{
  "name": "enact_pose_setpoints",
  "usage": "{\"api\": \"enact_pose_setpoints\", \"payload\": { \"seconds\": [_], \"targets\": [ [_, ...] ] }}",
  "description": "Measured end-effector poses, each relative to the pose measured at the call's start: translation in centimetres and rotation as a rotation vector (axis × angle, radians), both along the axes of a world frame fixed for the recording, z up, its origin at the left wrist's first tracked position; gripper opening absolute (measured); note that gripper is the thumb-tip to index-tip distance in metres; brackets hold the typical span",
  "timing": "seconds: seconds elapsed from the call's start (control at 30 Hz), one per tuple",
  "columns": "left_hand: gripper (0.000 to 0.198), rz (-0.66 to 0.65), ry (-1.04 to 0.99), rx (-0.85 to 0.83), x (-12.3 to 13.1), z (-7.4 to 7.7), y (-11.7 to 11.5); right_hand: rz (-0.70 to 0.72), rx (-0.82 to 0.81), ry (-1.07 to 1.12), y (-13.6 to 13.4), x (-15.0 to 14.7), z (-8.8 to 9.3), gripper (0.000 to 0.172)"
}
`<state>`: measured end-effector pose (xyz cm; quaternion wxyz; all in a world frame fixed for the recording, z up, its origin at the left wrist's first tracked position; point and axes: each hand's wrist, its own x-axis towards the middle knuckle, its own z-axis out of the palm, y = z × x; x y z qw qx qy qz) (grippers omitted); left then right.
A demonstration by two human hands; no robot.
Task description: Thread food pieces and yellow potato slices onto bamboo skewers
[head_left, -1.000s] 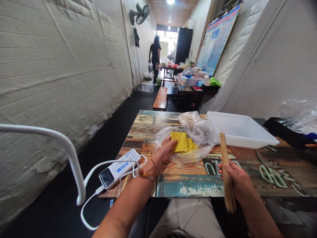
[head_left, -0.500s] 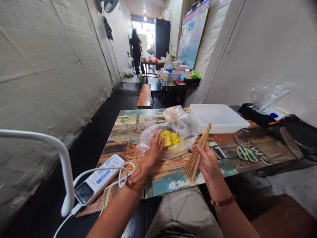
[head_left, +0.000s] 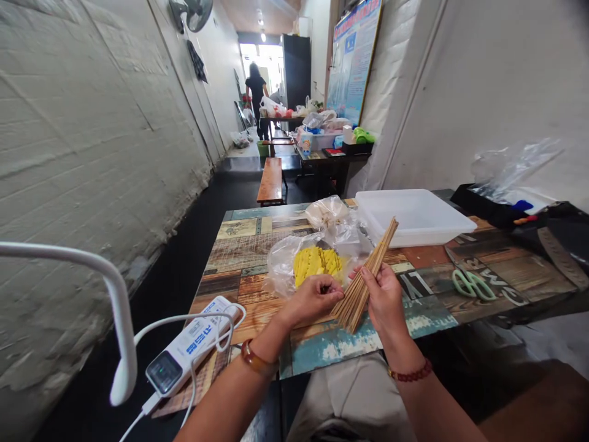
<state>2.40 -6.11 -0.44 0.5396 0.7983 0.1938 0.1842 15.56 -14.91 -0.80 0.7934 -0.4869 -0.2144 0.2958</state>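
My right hand [head_left: 384, 301] is wrapped round a bundle of thin bamboo skewers [head_left: 368, 279], held tilted above the table's near edge. My left hand [head_left: 317, 299] is closed, its thumb and fingers drawn together at the left side of the bundle. Whether its fingertips grip anything is too small to see. Just beyond the left hand, yellow ridged slices [head_left: 317, 263] lie in an opened clear plastic bag [head_left: 280, 261]. Another clear bag with pale contents [head_left: 327, 212] sits behind them.
A white plastic tub [head_left: 414, 236] stands behind the skewers on the patterned table [head_left: 243, 252]. Green-handled scissors [head_left: 473, 285] lie to the right. A white power bank with cables [head_left: 196, 344] rests at the left edge. A bench [head_left: 270, 179] and a person [head_left: 256, 92] are farther back.
My left hand has left the yellow slices and come right and nearer, up to the skewers. My right hand still holds the bundle. The view has shifted slightly.
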Motion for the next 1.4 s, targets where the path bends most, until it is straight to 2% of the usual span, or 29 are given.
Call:
{"api": "enact_pose_setpoints", "payload": {
  "seconds": [0.1,0.23,0.4,0.57,0.73,0.83,0.9,0.93,1.03,1.1,1.27,1.4],
  "targets": [
    [0.018,-0.008,0.025,0.112,0.1,-0.1,-0.1,0.003,0.014,-0.024,-0.1,-0.1,-0.3,0.029],
    [0.017,0.054,0.024,0.300,0.4,-0.3,-0.4,-0.002,-0.028,-0.035,-0.4,0.2,-0.8,0.032],
    [0.018,0.104,0.038,0.445,0.7,0.0,-0.6,0.012,-0.034,-0.067,-0.5,0.3,-1.0,0.026],
    [0.011,-0.010,0.045,0.473,0.3,0.2,-0.2,-0.049,-0.013,-0.097,0.2,1.1,-0.5,0.025],
    [0.010,-0.130,0.035,0.355,-0.4,0.4,0.6,-0.196,0.018,-0.143,0.0,5.7,1.1,0.022],
    [0.007,-0.108,-0.015,0.171,-1.0,0.7,1.3,-0.329,0.020,-0.193,-1.4,9.1,2.1,0.022],
    [0.008,-0.059,-0.069,0.030,-1.4,0.9,1.6,-0.286,-0.041,-0.249,-2.8,10.9,2.2,0.025],
    [0.010,-0.032,-0.099,-0.039,-1.5,0.9,1.8,-0.231,-0.098,-0.287,-3.5,11.6,2.0,0.029],
    [0.016,0.027,-0.195,-0.238,-1.8,0.8,2.1,-0.052,-0.458,-0.648,-5.3,13.4,0.4,0.042],
    [0.019,0.044,-0.245,-0.335,-1.8,0.7,2.2,0.011,-0.555,-0.857,-6.0,14.1,-1.0,0.040],
    [0.029,-0.022,-0.225,-0.403,-1.9,1.0,2.1,0.019,-0.679,-1.208,-5.4,14.6,-3.9,0.033],
    [0.037,-0.057,-0.132,-0.353,-2.1,1.2,1.9,0.005,-0.606,-1.281,-4.7,14.3,-4.4,0.033]
  ]
}}
